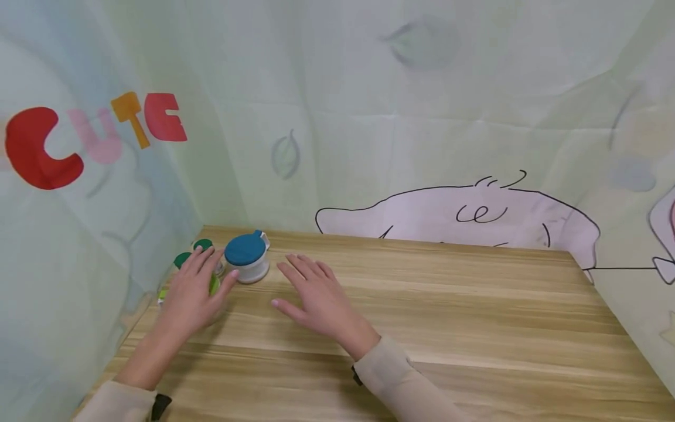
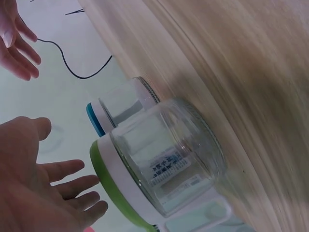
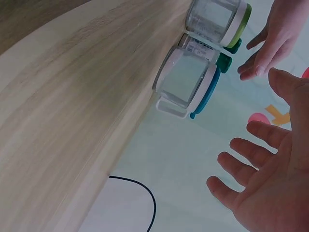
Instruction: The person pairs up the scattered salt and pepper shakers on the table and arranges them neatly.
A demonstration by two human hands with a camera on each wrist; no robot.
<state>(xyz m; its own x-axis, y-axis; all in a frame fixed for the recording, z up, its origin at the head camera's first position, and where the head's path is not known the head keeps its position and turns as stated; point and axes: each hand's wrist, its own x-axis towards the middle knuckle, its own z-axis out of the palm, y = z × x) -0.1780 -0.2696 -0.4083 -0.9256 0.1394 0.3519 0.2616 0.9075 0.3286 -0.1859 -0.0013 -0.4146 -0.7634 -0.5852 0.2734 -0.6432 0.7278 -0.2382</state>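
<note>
My left hand [image 1: 195, 290] hovers with spread fingers over the jars at the table's left edge, partly covering them in the head view. Beneath it is a clear glass jar with a green lid [image 2: 108, 179] and a side handle. A second handled jar with a blue lid [image 1: 245, 249] stands just beyond that hand's thumb. Two dark green caps [image 1: 203, 244] show behind the left fingers; their containers are mostly hidden. To the right of the blue-lidded jar, my right hand [image 1: 319, 296] is held above the table, fingers extended and holding nothing.
The wood-grain table [image 1: 448, 316] stretches to the right of the jars. A printed curtain [image 1: 358, 146] hangs along its back and left sides, with coloured letters on the left and a line-drawn figure behind the far edge.
</note>
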